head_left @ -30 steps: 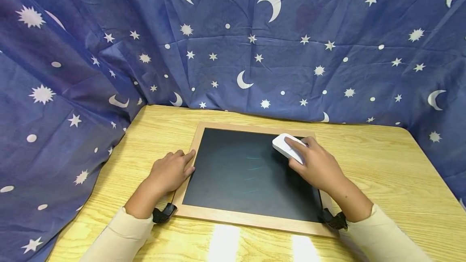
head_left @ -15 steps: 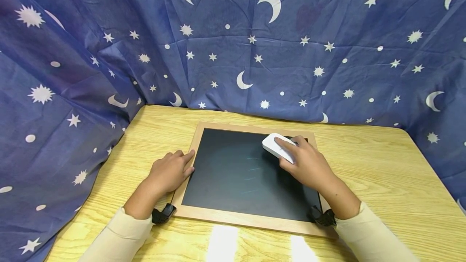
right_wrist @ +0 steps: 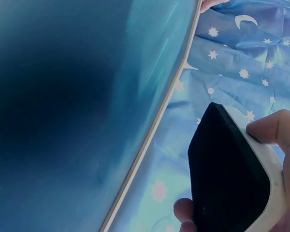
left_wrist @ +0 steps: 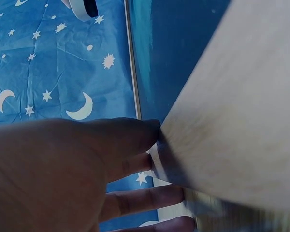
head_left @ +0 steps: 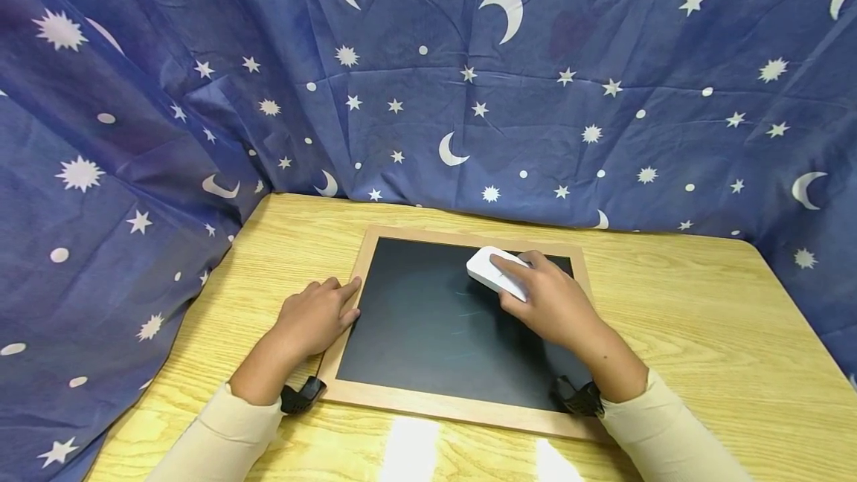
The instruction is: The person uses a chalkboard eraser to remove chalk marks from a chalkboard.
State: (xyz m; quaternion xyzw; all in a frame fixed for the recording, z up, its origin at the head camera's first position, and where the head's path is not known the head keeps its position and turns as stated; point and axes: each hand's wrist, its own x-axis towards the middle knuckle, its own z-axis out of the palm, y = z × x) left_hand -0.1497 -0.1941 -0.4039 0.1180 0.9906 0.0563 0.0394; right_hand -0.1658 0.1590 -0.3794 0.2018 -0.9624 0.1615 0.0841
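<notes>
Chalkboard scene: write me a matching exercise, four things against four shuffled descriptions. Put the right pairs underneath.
1. Left hand
2. Right hand
3. Chalkboard eraser
4. Chalkboard

A. Dark, lying on the table
B. Gripping something white
C. White, with a black face
D. Touching the wooden frame

Pairs: 1-D; 2-B; 3-C; 4-A

There is one framed board (head_left: 408, 348), one white eraser (head_left: 483, 266) and one wooden table (head_left: 703, 348). One left hand (head_left: 313, 318) and one right hand (head_left: 554, 305) make two, with two cream sleeves (head_left: 221, 434) and two black wrist devices (head_left: 303, 396). Two bright light patches (head_left: 410, 448) show. Faint strokes (head_left: 471, 314) on the board number at least three, perhaps four, the lowest being hard to make out.
</notes>
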